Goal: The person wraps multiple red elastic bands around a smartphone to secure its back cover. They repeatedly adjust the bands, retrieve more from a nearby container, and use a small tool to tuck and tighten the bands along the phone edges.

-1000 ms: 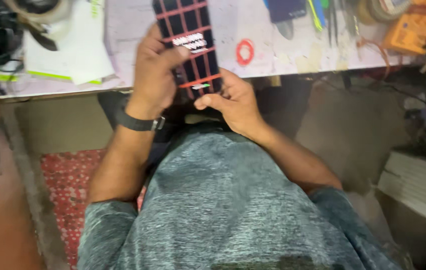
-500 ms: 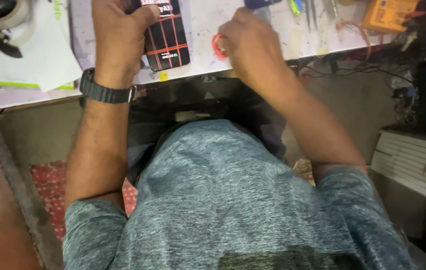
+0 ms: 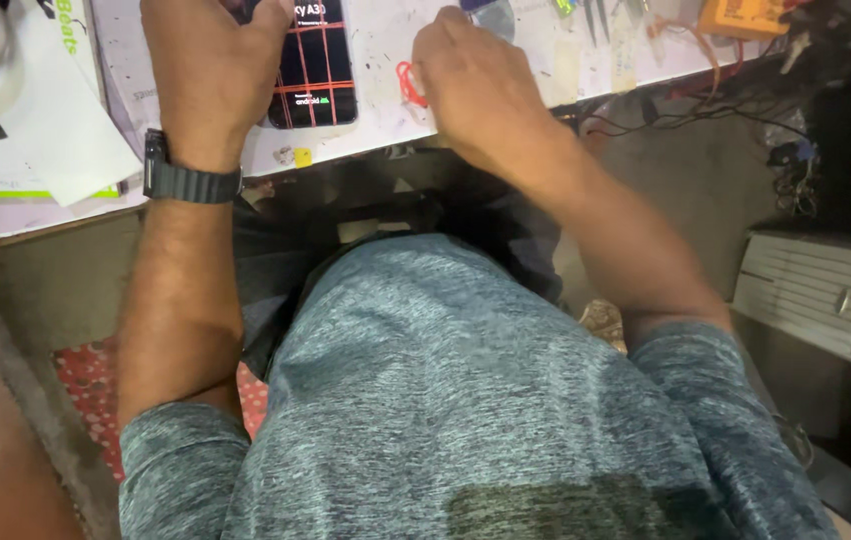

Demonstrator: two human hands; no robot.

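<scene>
Your bench carries white papers at left and an orange meter at far right. Tweezers, possibly, lie near the top edge. A red patterned mat covers the floor below you.

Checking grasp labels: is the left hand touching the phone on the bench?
Touching. The head view shows the left hand lying over the phone, its fingers covering the upper left edge with no gap visible.

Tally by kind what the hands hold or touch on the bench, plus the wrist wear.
Phone, under the left hand: 1
Red ring, beside the right hand: 1
Wristwatch: 1
Total: 3
</scene>
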